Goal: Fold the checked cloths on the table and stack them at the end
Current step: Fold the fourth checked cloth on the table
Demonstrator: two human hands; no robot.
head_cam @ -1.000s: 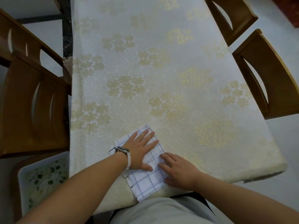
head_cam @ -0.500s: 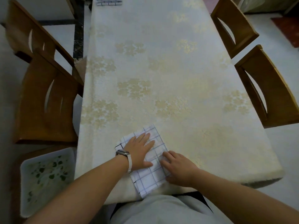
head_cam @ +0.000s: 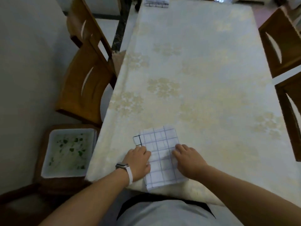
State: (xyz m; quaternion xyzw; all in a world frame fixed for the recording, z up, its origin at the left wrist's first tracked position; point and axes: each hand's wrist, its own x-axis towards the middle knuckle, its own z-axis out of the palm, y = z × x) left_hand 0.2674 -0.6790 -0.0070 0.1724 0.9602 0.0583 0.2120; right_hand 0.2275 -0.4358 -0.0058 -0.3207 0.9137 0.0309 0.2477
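- Cloth (head_cam: 161, 154) — folded, lying at the table's (head_cam: 203, 79) near edge.
- Left hand (head_cam: 138, 162): fingers curled, grasping the cloth's left edge.
- Right hand (head_cam: 189, 160): bent fingers on its right side — cannot tell whether they grasp it.

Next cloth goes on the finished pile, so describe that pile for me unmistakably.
Follow the long table with the cream flowered cover to its far end, at the top of the view. Near its far left corner lies the stack of folded checked cloths. Unlike the single checked cloth gripped by the left hand and right hand at the near edge, nobody touches it.
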